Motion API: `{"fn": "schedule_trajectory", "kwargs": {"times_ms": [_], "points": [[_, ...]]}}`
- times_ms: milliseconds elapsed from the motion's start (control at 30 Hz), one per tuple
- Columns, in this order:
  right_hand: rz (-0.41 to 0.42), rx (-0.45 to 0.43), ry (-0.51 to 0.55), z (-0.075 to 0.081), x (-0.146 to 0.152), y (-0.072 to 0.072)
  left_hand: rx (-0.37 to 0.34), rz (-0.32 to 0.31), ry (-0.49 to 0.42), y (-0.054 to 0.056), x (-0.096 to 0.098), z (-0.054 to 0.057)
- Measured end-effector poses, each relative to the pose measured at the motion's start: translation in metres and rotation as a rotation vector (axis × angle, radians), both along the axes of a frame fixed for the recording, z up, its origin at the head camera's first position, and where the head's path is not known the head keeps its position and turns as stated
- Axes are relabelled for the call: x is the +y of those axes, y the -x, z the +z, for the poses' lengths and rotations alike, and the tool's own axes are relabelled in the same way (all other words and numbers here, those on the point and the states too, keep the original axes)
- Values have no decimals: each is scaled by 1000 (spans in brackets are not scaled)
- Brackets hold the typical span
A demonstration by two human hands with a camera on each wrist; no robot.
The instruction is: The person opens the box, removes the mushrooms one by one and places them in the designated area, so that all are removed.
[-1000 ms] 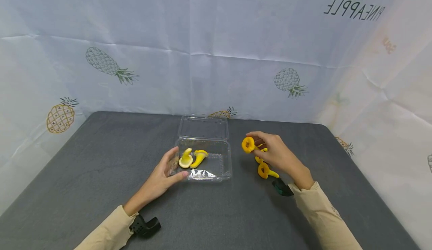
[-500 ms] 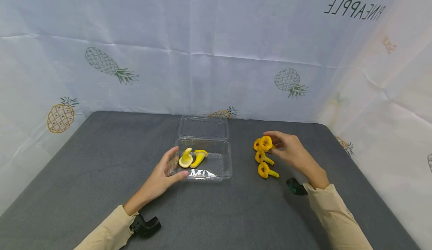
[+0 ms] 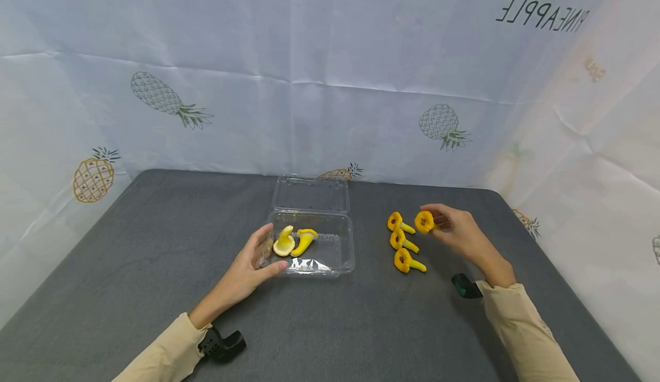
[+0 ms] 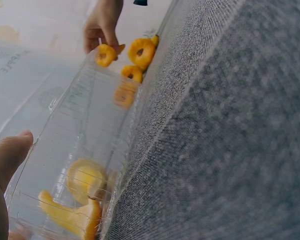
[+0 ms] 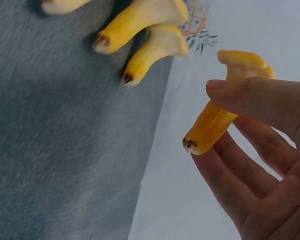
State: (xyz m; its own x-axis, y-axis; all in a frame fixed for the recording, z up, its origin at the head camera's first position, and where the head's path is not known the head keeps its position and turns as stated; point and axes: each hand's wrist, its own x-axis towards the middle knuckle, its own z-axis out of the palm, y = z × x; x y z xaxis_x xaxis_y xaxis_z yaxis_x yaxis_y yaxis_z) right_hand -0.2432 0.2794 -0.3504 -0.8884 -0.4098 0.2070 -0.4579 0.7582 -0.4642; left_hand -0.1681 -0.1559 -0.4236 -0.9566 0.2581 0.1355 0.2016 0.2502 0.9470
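a person's left hand [image 3: 246,270] grips the left side of a clear plastic box [image 3: 335,247] on a gray table [image 3: 319,330], thumb at the front edge and the other fingers along the wall. two yellow mushrooms [image 3: 304,242] sit inside, toward the left (whether they actually touch is hard to tell through the shiny plastic), and the lid [image 3: 310,194] is open at the back. farther over, the right hand [image 3: 459,233] pinches a single mushroom [image 3: 424,221] between thumb and fingers, raised clear of the tabletop, its round cap facing the box. three more mushrooms [image 3: 398,239] lie in a row between the box and that hand, stems pointing right. a pale cloth [image 3: 330,38] printed with pineapples hangs behind; beige sleeves [image 3: 526,330] cover both arms.
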Motion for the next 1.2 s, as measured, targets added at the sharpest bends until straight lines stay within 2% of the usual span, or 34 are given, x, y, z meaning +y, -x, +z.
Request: {"fn": "schedule_trajectory", "kwargs": {"times_ms": [300,600,1200], "points": [[-29,-20,-14,-9,12,6,-21,5,8,0,0,-1],[-68,-79,-40,-19,25,14,-35,10,10,0,0,-1],[-62,-146,-108,-33,34,28,-24,10,3,2,-1,-2]]}}
